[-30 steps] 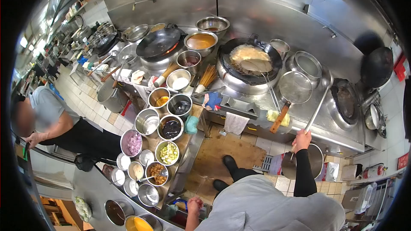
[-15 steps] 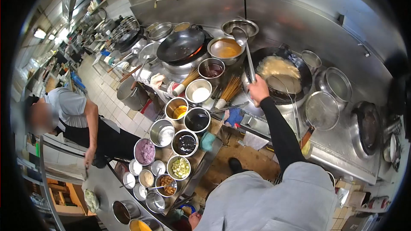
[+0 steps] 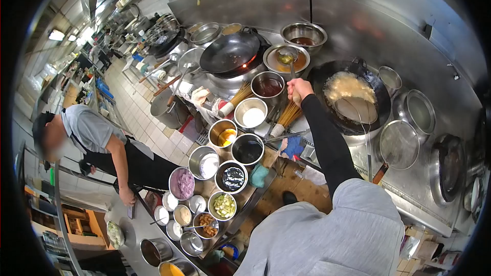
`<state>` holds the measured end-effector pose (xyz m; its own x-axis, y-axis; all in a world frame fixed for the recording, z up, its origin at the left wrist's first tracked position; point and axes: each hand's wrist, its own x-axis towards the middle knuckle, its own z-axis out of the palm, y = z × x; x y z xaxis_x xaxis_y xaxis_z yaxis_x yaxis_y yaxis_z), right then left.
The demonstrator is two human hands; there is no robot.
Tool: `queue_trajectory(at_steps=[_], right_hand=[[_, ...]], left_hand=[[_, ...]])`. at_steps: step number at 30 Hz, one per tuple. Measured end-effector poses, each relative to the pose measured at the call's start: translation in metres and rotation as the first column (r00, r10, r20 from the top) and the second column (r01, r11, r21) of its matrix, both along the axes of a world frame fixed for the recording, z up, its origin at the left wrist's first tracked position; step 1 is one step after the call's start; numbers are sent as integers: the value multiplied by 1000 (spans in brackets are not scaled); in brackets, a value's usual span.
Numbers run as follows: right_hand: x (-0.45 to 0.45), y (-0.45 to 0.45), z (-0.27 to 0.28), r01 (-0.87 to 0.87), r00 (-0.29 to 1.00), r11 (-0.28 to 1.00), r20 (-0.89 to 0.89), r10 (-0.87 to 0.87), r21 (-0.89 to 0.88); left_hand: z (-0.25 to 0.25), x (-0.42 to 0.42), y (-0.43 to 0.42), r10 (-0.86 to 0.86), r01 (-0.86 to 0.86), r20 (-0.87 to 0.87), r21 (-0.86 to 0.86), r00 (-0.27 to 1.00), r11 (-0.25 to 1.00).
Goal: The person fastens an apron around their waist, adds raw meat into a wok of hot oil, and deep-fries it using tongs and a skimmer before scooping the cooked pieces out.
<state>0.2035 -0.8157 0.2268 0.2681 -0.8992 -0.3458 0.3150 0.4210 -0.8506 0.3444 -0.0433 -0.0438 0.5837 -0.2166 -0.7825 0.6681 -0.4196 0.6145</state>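
My right hand (image 3: 300, 91) is closed around the handle of a metal ladle (image 3: 292, 71). The ladle's bowl rests in or just over the steel bowl of amber liquid (image 3: 270, 67); how deep it sits I cannot tell. To the right of my forearm, a black wok (image 3: 319, 84) contains bubbling pale oil with a round strainer (image 3: 353, 108) partly in it. Left of the hand stands a pot of dark red sauce (image 3: 268, 86). A second, dark wok (image 3: 230, 53) sits over a visible flame. My left hand is out of view.
Several steel pots of sauces and chopped ingredients, including diced green vegetables (image 3: 224, 206) and purple onion (image 3: 181, 183), crowd the side counter. A wire-mesh strainer (image 3: 399, 145) lies right of the wok. A co-worker (image 3: 97, 128) stands at left, one hand on the counter.
The ladle has come down from above into or over the amber-liquid bowl. My left hand has left the bottom edge of view. The camera has shifted, and the co-worker's hand is lower.
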Motion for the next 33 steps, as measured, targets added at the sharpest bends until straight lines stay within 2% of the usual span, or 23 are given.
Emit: queue_trajectory(at_steps=[1,3,4,5,9,12,15,16,19,20,23,24,25,28,33], right_hand=[[0,-4,6,-29,984,998,175,18,61],[-5,-15,18,-118,863,979,504,19,165],[-6,-18,26,-129,847,984,530,45,123],[-7,-28,30,-174,791,968,611,30,178],[-14,-48,60,-186,721,960,693,-13,211],[-21,-47,82,-86,694,968,711,-111,235],[-46,-40,94,-151,623,967,779,-68,205],[-56,-37,96,-134,620,967,780,-90,218],[-97,-28,88,-197,590,967,807,-15,163],[-111,-20,86,-152,603,978,797,-22,142],[-154,23,99,-136,696,954,711,-101,268],[-168,39,99,-129,717,968,695,-58,214],[-181,54,99,-76,753,973,652,-88,218],[-217,99,108,78,899,970,404,-168,230],[-276,149,108,237,966,957,67,-251,167]], left_hand=[[-1,1,0,-4,4,0,-4,1000,1000],[-1,4,-2,-8,8,2,-19,1000,1000],[-2,5,0,-11,11,2,-23,1000,1000],[-2,7,2,-18,19,5,-34,1000,999],[-5,10,6,-29,29,0,-47,1000,998],[-11,13,10,-35,35,-6,-59,999,998],[-16,16,8,-38,37,-14,-63,999,997],[-18,19,7,-41,39,-17,-64,999,997],[-23,29,4,-73,72,-26,-63,997,995],[-22,33,1,-89,87,-29,-64,996,994],[-31,43,-1,-132,129,-30,-74,991,989],[-34,47,-3,-149,147,-33,-70,988,987],[-37,52,-4,-167,164,-30,-73,986,984],[-49,68,-5,-228,225,-26,-88,973,970],[-65,94,-11,-336,331,-29,-112,942,937]])
